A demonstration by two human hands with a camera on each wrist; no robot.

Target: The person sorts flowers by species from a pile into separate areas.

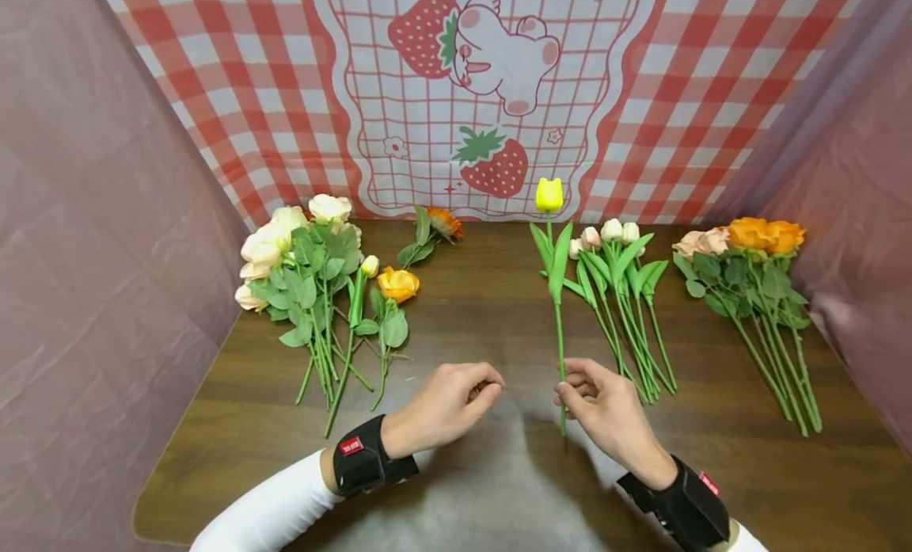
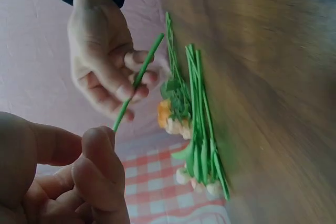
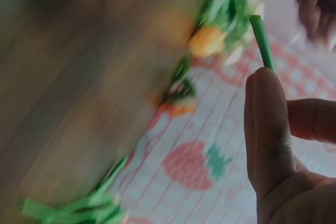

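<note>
A yellow tulip [image 1: 549, 196] with a green stem stands nearly upright in my right hand [image 1: 606, 409]. Thumb and fingers pinch its stem [image 2: 137, 80] near the lower end. My left hand [image 1: 449, 401] hovers over the table to the left, fingers loosely curled, nothing visible between them. In the left wrist view its fingers [image 2: 97, 166] hide the upper part of the tulip. Just right of the held stem lie several pale pink and white tulips [image 1: 627, 298], side by side on the table. The right wrist view shows the cut stem end [image 3: 262, 40] beyond the fingers.
Cream roses [image 1: 267, 247] lie at the left, with a pale yellow tulip [image 1: 370, 267] and an orange rose [image 1: 397, 284] beside them. An orange flower [image 1: 445, 223] lies at the back. Orange and peach roses [image 1: 765, 235] lie at the right. A checked cloth [image 1: 271, 85] hangs behind the table.
</note>
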